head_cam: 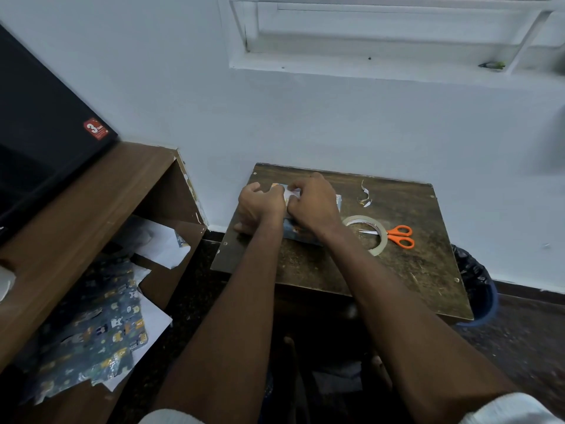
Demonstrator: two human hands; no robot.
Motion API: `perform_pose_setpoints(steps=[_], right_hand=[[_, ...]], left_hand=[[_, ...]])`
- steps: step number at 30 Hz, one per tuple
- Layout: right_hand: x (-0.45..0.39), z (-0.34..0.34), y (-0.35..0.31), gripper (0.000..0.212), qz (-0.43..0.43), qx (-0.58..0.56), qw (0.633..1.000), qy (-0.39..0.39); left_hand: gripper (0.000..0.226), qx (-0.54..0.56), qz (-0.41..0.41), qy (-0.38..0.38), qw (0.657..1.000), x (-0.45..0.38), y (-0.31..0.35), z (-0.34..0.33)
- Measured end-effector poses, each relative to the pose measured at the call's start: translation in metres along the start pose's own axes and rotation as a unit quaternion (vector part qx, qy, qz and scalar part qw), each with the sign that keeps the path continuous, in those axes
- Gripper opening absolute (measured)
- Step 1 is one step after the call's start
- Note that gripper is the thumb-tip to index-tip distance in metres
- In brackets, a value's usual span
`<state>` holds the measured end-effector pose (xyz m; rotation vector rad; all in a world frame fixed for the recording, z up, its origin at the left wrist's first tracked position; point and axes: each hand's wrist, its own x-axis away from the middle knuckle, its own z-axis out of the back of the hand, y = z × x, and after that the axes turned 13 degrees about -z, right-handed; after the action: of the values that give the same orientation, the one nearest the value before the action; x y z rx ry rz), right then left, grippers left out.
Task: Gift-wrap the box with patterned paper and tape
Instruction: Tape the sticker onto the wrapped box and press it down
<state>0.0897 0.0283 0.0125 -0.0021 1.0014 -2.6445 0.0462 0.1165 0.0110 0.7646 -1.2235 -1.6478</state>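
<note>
A box partly covered in blue patterned paper [301,234] lies on the small dark wooden table [412,270], mostly hidden under both hands. My left hand [258,206] rests on its left side with curled fingers holding the paper down. My right hand [312,203] lies over the middle, its fingers pinching a white paper flap [290,194] at the far edge. To the right of the box a clear tape roll [368,234] lies flat, and orange-handled scissors [397,236] sit with their blades across the roll.
Paper scraps [365,197] lie at the table's back. A brown shelf unit [91,203] on the left holds spare patterned sheets [101,332] and white paper [162,240]. A black box [39,133] sits on top. A dark bin [480,286] stands right of the table, by the wall.
</note>
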Motion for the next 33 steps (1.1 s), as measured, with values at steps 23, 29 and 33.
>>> perform_pose_setpoints(steps=[23,29,33], right_hand=[[0.013,0.082,0.038,0.024,0.021,-0.058,0.992,-0.113],[0.016,0.124,0.081,0.031,-0.049,-0.019,0.972,-0.228],[0.022,0.141,0.102,0.036,-0.043,0.078,0.94,-0.328]], left_hand=[[0.024,-0.041,-0.321,-0.219,0.92,0.047,0.028,0.007],[0.022,-0.048,-0.308,-0.33,0.891,0.056,0.023,-0.015],[0.018,-0.081,-0.327,-0.35,0.874,0.058,0.022,-0.022]])
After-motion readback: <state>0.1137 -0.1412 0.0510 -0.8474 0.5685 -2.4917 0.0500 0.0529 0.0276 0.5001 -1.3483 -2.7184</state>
